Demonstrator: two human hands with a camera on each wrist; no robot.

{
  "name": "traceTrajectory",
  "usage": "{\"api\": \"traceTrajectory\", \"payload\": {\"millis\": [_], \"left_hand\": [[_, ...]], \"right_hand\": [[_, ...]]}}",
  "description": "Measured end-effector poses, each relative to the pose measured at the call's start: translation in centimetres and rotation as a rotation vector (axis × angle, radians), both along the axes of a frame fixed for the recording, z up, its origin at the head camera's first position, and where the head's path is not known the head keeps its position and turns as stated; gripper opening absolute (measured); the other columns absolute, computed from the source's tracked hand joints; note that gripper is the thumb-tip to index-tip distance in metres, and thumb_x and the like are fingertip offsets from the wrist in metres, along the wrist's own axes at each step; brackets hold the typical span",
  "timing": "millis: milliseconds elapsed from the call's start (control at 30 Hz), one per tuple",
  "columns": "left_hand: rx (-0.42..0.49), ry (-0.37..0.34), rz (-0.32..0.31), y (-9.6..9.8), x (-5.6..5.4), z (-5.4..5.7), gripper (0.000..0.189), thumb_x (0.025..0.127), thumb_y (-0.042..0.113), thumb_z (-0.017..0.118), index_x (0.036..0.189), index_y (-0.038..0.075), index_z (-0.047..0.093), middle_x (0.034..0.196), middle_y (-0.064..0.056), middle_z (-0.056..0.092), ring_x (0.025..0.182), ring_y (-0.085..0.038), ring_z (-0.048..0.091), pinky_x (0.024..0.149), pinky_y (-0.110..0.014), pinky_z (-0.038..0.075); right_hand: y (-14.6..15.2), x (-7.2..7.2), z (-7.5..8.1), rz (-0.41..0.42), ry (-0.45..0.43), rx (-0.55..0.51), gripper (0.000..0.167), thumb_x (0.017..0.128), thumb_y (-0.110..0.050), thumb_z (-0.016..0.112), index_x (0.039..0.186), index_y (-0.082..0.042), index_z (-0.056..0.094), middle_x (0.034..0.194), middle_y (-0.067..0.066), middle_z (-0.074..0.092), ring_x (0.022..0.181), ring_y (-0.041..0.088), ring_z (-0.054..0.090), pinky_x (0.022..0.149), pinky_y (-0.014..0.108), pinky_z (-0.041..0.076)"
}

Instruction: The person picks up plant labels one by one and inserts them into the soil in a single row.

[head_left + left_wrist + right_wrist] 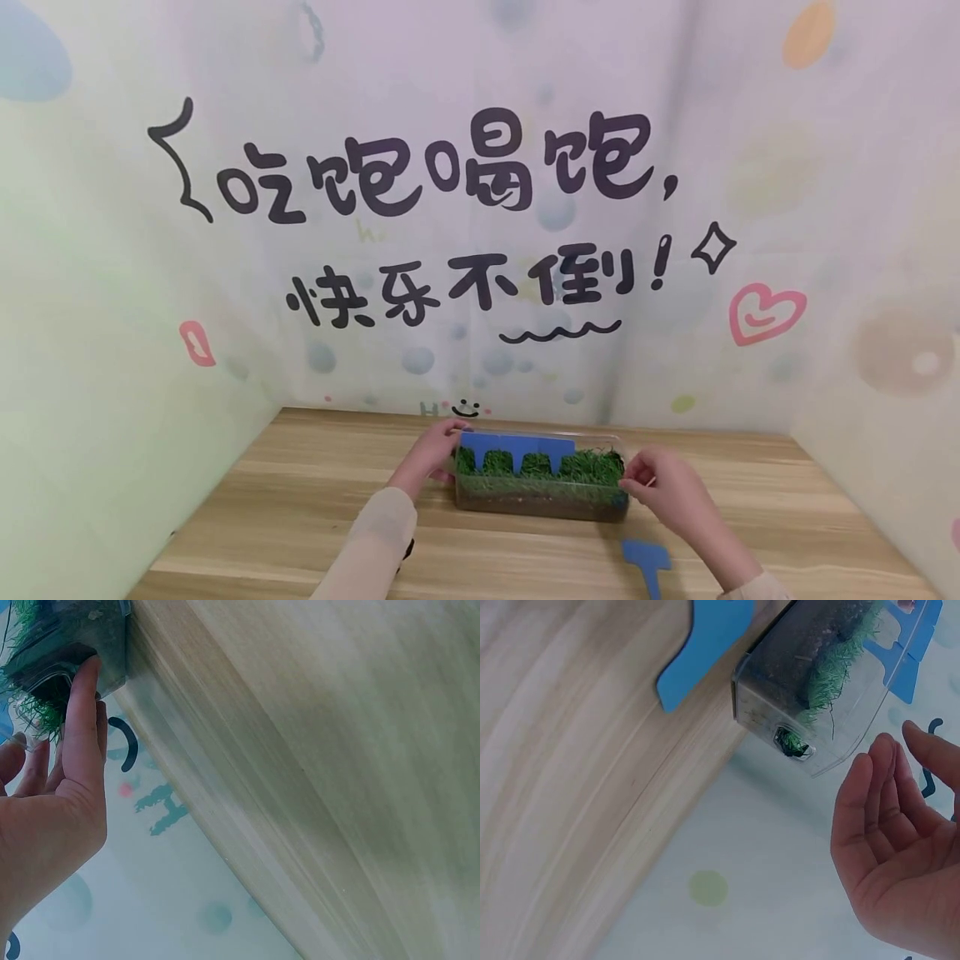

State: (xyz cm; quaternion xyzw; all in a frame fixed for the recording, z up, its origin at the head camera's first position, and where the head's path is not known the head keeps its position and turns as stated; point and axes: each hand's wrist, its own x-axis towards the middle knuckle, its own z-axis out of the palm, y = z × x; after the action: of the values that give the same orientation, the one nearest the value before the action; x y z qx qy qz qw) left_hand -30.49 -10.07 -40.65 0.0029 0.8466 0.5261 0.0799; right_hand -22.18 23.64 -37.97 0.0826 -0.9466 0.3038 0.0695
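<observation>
A clear plastic box point(540, 504) of dark soil and green grass stands on the table. Three blue T-shaped plant labels point(517, 450) stand in a row along its back side. My left hand point(431, 454) grips the left end; in the left wrist view one long finger point(82, 724) lies against the end wall and the thumb is by the rim. At the other end is my right hand point(667, 487), its fingers loosely bent and holding nothing. The right wrist view shows its fingertips point(885, 746) just off the box's rim.
Another blue plant label point(647, 560) lies on the wooden table point(300, 492), in front of the box's right end. Behind the table hangs a printed cloth point(480, 242) with black lettering, and similar cloth closes both sides.
</observation>
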Motion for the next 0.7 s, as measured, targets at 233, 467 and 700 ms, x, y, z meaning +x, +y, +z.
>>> {"api": "traceTrajectory", "payload": {"millis": [233, 467, 700], "left_hand": [[0.020, 0.002, 0.003, 0.0, 0.0, -0.1, 0.032, 0.106, 0.017, 0.044, 0.134, 0.011, 0.060, 0.140, -0.023, 0.053, 0.118, -0.038, 0.058, 0.055, -0.037, 0.060], [0.028, 0.004, -0.002, 0.0, 0.0, -0.1, 0.033, 0.106, 0.016, 0.044, 0.134, 0.011, 0.060, 0.141, -0.024, 0.052, 0.117, -0.037, 0.059, 0.055, -0.036, 0.060], [0.014, 0.000, -0.014, 0.0, 0.0, -0.1, 0.034, 0.107, 0.014, 0.041, 0.137, 0.010, 0.058, 0.144, -0.024, 0.049, 0.120, -0.037, 0.056, 0.056, -0.037, 0.060]], "right_hand": [[0.7, 1.5, -1.2, 0.056, -0.226, 0.143, 0.031, 0.083, -0.018, 0.079, 0.062, -0.010, 0.057, 0.052, -0.003, 0.052, 0.049, 0.010, 0.046, 0.049, 0.023, 0.038], [0.8, 2.3, -2.4, -0.041, -0.351, 0.297, 0.047, 0.077, -0.022, 0.081, 0.044, -0.012, 0.050, 0.038, -0.007, 0.040, 0.039, 0.008, 0.035, 0.043, 0.021, 0.031], [0.2, 2.6, -3.3, -0.048, -0.329, 0.371, 0.027, 0.063, -0.011, 0.077, 0.058, -0.014, 0.051, 0.052, -0.003, 0.047, 0.047, 0.012, 0.039, 0.047, 0.023, 0.025]]}}
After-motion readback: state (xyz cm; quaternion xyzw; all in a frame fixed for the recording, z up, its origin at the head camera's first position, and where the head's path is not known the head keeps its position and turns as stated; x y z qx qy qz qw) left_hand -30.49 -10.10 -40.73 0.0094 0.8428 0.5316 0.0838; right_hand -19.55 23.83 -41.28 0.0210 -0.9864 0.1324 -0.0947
